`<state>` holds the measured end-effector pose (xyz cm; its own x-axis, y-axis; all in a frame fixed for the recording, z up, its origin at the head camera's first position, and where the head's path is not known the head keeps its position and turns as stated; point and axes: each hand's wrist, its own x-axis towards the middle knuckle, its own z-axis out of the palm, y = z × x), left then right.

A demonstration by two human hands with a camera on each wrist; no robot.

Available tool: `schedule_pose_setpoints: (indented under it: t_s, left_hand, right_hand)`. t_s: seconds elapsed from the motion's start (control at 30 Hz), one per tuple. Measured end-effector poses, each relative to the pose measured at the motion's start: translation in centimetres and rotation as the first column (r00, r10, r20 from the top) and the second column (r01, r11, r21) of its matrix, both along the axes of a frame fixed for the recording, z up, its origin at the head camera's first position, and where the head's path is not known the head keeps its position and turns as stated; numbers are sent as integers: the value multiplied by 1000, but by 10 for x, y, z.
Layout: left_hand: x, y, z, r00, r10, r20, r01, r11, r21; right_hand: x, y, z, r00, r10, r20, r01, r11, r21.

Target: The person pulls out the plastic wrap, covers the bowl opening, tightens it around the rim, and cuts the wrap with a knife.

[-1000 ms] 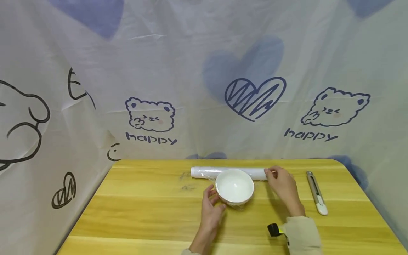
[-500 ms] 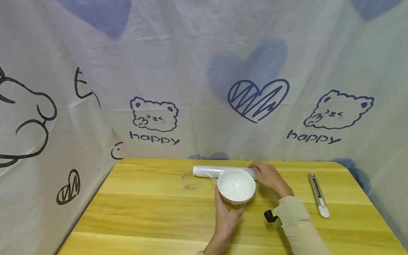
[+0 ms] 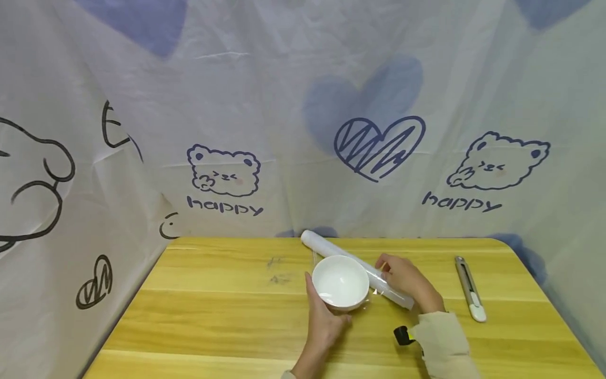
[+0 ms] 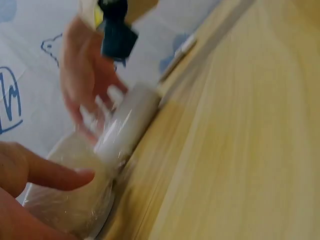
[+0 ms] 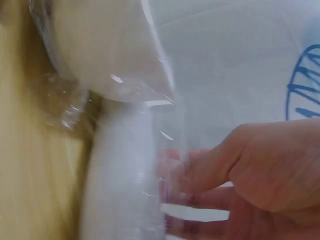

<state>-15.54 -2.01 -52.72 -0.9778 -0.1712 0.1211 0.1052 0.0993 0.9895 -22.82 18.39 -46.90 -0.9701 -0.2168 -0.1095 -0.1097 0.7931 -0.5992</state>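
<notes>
White roll [image 3: 325, 246], head view: near-level half a second ago, now slantwise past the right hand's [image 3: 408, 280] fingers; film [image 3: 372, 297] likely reaches further round the bowl [image 3: 340, 281], held in the left hand's [image 3: 323, 325] cupped fingers.
Left wrist: left fingertip over film-covered bowl.
Right wrist: right fingers beside roll; grip cannot be told.

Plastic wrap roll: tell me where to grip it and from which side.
Probably best by its near end, thumb and fingers across the tube, coming from the person's right. The plastic wrap roll is long and round and lies slantwise; the white bowl blocks its middle from the near side, while that end juts out past the bowl, close to the right hand.
</notes>
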Motion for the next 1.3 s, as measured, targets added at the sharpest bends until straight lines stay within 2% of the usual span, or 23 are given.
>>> schedule_pose_setpoints:
  t_s: [0.1,0.23,0.33,0.43,0.5,0.63,0.73,0.9,1.0,1.07,1.17,1.3]
  left_hand:
    - [-4,-9,-2,1000,-21,-3,21,998,-61]
    - [-13,-25,-4,991,-131,4,131,990,-53]
    - [-19,-39,-6,966,-257,-6,257,966,-6]
    - [-23,-48,-8,935,-353,-24,354,935,13]
    - [-25,-52,-9,918,-395,-27,395,918,25]
    - [-29,-58,-13,892,-450,-30,451,886,106]
    - [-33,-61,-16,885,-463,-52,464,864,195]
    - [-39,-56,-22,904,-423,-65,422,856,299]
    - [-41,-53,-23,911,-411,-42,402,859,317]
    - [-43,-54,-23,910,-415,-24,401,860,317]
    - [-48,-59,-22,910,-416,-2,399,872,282]
    - [-55,-64,-18,906,-421,29,404,885,229]
  right_hand:
    - [12,2,3,998,2,64,1,999,-50]
    - [24,5,2,994,17,111,-3,992,-126]
    - [30,8,1,986,51,160,-21,983,-185]
    - [36,12,0,969,99,227,-39,967,-253]
    - [39,14,-1,956,144,257,-64,953,-295]
    - [43,15,-2,933,209,292,-97,929,-356]
    - [44,11,-3,921,231,313,-92,911,-402]
    - [46,4,-6,898,258,356,-53,868,-495]
    - [47,1,-7,894,277,352,-57,849,-525]
    - [47,-1,-7,899,277,340,-61,847,-528]
    - [46,-3,-8,911,248,329,-45,854,-519]
    - [41,-8,-12,949,132,288,30,867,-498]
